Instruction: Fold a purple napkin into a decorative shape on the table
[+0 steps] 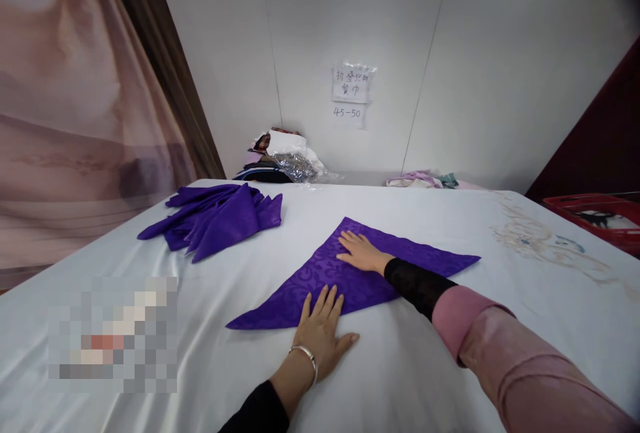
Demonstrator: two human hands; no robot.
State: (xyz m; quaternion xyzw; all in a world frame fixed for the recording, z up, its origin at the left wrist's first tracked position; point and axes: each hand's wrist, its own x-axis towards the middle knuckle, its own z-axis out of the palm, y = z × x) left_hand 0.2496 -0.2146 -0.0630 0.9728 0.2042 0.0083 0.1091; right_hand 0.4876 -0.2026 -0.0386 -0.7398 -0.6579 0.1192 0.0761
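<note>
A purple patterned cloth napkin (295, 286), folded into a triangle, lies flat on the white tablecloth (210, 366) with its peak pointing away from me. My left hand (323, 333) rests at the napkin's near edge, fingers spread, fingertips on the fabric and thumb on the tablecloth; a silver bangle is on that wrist. Farther up, near the peak, my right hand (365, 253) lies flat on the napkin with its fingers stretched out. Neither hand grips anything.
A loose heap of purple napkins (225, 216) sits at the far left of the table. Behind the table are a pile of fabrics and clear plastic (295, 159) and some pink cloth (415, 179). A red basket (595, 203) stands at right; a blurred patch (113, 336) covers something at left.
</note>
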